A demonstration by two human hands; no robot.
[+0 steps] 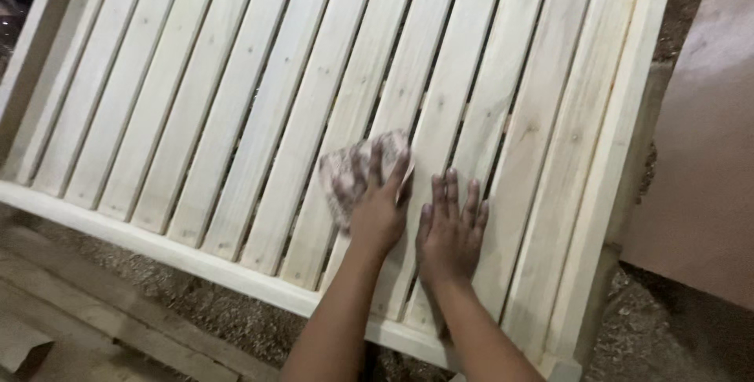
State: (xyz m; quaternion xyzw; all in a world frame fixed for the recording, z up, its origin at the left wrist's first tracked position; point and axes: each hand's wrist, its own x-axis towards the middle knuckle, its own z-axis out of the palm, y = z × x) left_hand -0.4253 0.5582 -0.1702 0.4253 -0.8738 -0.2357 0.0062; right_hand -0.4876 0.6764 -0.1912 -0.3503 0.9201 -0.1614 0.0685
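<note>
Pressing a crumpled sheet of sandpaper [357,174] onto a pale wooden slatted frame [236,99], left hand [378,208] clamped over the paper, right hand [452,229] just beside it, fingers spread flat on a slat, sawdust-strewn floor [212,303] below

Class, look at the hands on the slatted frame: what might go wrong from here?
1. The left hand rubs sandpaper over bare slats; fingers might slip into a gap.
2. The right hand lies flat on raw wood, so splinters are possible.
</note>
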